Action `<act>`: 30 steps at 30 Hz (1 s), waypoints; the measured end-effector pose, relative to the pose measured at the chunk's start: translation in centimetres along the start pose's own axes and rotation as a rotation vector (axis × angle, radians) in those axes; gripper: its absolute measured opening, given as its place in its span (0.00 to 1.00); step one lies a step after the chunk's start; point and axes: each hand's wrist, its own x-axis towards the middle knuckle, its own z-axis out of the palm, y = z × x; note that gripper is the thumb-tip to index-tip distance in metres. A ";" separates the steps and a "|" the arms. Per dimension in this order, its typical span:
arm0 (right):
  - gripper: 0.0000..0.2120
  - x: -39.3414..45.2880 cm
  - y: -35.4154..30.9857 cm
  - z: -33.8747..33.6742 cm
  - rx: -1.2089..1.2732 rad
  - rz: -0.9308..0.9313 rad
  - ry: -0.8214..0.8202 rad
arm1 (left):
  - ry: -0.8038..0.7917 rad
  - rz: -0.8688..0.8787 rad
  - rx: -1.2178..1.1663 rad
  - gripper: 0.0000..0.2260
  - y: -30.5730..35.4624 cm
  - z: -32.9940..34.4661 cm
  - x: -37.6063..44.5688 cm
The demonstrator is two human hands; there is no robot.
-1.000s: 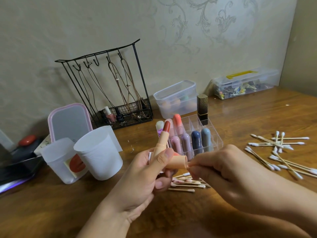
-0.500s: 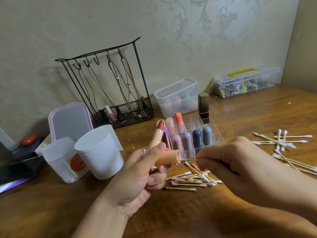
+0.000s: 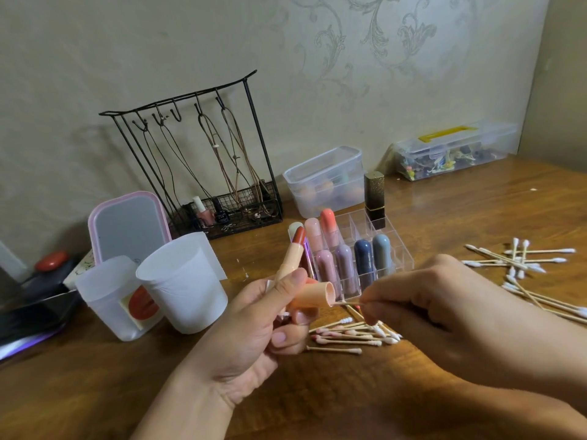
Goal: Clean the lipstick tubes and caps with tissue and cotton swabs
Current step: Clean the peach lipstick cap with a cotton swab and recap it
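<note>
While left hand [image 3: 254, 325] grips peach cap [image 3: 314, 295] | right hand [image 3: 444, 309] pinches swab [image 3: 346, 302]

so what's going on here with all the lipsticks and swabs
A person is cleaning a lipstick. The left hand holds both the open peach lipstick tube, red bullet up, and its peach cap, mouth facing right. The right hand pinches a cotton swab whose tip is in the cap's mouth. Used, pink-stained swabs lie on the table under the hands, clean swabs to the right, and more lipsticks stand in a clear organiser behind.
</note>
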 end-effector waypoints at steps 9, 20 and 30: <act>0.08 -0.2 -0.4 0.7 0.076 -0.035 0.291 | -0.228 0.145 -0.217 0.12 -0.4 -0.4 0.4; 0.04 -0.3 -0.7 0.4 0.094 -0.064 0.545 | -0.366 0.173 -0.343 0.09 -0.3 -0.5 0.7; 0.07 -0.4 -0.1 1.0 -0.236 -0.155 0.464 | -0.051 0.164 -0.065 0.24 0.0 0.5 -0.3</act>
